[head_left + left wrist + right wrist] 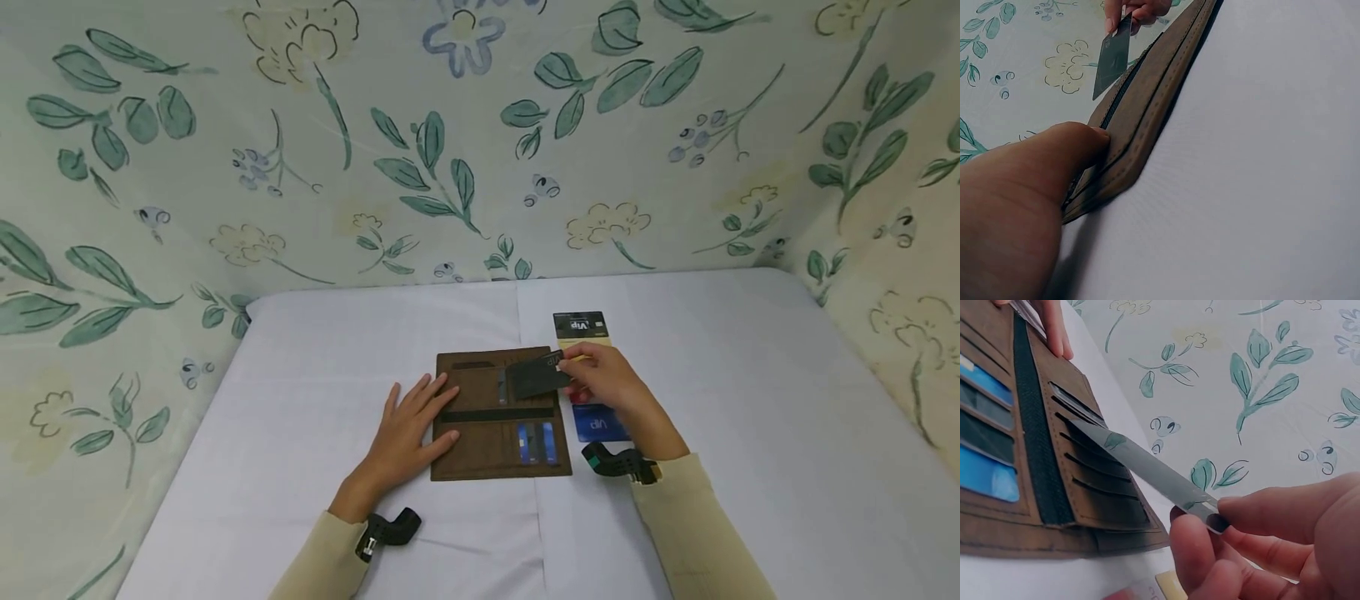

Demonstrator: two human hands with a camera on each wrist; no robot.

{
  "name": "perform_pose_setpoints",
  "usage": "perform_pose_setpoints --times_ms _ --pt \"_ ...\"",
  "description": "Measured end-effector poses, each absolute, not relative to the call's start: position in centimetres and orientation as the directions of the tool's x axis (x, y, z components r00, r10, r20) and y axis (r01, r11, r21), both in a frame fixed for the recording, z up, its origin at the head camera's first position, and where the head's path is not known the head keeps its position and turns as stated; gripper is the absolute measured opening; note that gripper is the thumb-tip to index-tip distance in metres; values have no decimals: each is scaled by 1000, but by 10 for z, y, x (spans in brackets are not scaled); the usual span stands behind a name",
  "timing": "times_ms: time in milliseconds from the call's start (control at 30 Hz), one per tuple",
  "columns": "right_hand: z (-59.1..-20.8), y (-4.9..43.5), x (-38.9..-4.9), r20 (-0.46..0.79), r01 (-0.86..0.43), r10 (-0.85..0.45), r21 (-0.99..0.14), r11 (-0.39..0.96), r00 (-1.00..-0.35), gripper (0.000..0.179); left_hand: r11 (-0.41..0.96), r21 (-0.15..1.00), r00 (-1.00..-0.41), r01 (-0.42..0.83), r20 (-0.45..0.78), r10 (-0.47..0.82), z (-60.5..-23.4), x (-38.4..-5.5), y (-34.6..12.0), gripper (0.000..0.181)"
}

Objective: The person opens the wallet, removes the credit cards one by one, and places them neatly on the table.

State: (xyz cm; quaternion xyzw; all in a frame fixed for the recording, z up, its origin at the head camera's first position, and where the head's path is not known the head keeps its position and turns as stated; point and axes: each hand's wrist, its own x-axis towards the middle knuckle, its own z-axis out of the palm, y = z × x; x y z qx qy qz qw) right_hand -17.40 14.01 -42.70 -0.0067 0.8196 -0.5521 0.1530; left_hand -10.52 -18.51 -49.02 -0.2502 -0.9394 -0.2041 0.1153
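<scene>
A brown wallet [480, 450] lies spread open on the white table, several cards [988, 465] tucked in slots of its near half. My right hand [611, 387] pinches a dark card [536, 377] by one end between thumb and fingers. The card's far corner is right at a slot of the wallet's far half in the right wrist view, where another card sits in a neighbouring slot. My left hand [405, 425] rests with spread fingers on the wallet's left edge, and its thumb [1088, 140] lies on the near half.
Right of the wallet lie a black card [580, 324] at the back and a blue card [600, 423] nearer me, with others partly under my right hand. White cloth [337, 350] covers the table. A floral curtain [465, 242] stands behind it.
</scene>
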Motion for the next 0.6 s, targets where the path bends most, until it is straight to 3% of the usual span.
perform_pose_setpoints --times_ms 600 --pt "-412 164 -174 -214 160 -97 -906 391 -972 34 789 346 -858 507 285 427 -489 -108 -186 63"
